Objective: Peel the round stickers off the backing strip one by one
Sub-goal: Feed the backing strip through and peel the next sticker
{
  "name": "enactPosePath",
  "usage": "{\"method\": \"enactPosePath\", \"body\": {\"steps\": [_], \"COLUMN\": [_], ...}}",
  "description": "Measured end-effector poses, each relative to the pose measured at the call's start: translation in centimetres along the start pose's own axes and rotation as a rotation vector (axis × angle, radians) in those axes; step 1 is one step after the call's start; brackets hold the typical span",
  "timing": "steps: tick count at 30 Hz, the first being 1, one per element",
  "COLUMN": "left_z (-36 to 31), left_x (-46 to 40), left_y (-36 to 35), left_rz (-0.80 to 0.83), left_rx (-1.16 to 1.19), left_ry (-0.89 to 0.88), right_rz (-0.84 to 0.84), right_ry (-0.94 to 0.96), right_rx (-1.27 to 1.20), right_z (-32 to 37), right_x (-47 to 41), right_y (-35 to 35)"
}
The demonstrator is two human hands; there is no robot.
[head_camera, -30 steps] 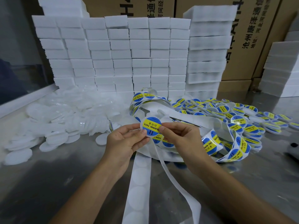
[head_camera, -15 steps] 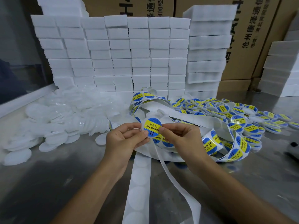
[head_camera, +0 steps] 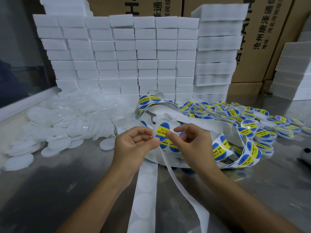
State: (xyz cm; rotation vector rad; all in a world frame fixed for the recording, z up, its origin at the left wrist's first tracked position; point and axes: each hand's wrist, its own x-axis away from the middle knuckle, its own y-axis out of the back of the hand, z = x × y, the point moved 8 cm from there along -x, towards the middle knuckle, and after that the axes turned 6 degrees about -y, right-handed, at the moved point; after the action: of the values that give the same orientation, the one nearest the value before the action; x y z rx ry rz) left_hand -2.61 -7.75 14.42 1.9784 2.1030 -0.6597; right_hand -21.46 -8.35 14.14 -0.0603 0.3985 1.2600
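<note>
A round blue and yellow sticker (head_camera: 161, 130) stands on edge between my two hands, turned partly sideways. My left hand (head_camera: 134, 145) pinches the white backing strip (head_camera: 146, 185) at the sticker's left edge with thumb and fingers. The thumb and forefinger of my right hand (head_camera: 190, 142) pinch the sticker's right edge, the other fingers spread loosely. The empty backing strip hangs down towards me with round bare patches. More of the strip, still carrying stickers (head_camera: 220, 148), coils on the table behind my right hand.
A heap of white round lids (head_camera: 55, 125) lies at the left, and labelled lids (head_camera: 249, 125) are spread at the right. Stacked white foam blocks (head_camera: 127, 54) and cardboard boxes (head_camera: 262, 39) wall off the back. The table (head_camera: 58, 187) is steel.
The sticker has turned from facing me to nearly edge-on, and my right fingers have opened out while thumb and forefinger keep hold of its edge.
</note>
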Motion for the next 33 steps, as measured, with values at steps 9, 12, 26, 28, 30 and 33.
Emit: {"method": "enactPosePath", "body": {"steps": [9, 12, 26, 28, 30, 33], "left_z": [1.4, 1.4, 0.6, 0.6, 0.6, 0.8], "left_x": [0.6, 0.6, 0.9, 0.6, 0.4, 0.1], "left_y": [-1.8, -1.6, -2.2, -1.7, -1.2, -0.6], "left_rz": [0.07, 0.072, 0.188, 0.153, 0.111, 0.049], "left_rx": [0.385, 0.335, 0.163, 0.165, 0.17, 0.17], "left_ry": [0.201, 0.208, 0.141, 0.139, 0.142, 0.156], "right_rz": [0.095, 0.09, -0.022, 0.015, 0.06, 0.132], "right_ry": [0.164, 0.152, 0.092, 0.107, 0.135, 0.198], "right_rx": [-0.027, -0.066, 0.017, -0.022, -0.056, -0.045], "right_z": [1.6, 1.8, 1.2, 1.4, 1.8, 2.4], "right_x": [1.5, 1.0, 0.7, 0.6, 0.8, 1.3], "right_y": [-1.6, -1.2, -0.1, -0.3, -0.7, -1.3]}}
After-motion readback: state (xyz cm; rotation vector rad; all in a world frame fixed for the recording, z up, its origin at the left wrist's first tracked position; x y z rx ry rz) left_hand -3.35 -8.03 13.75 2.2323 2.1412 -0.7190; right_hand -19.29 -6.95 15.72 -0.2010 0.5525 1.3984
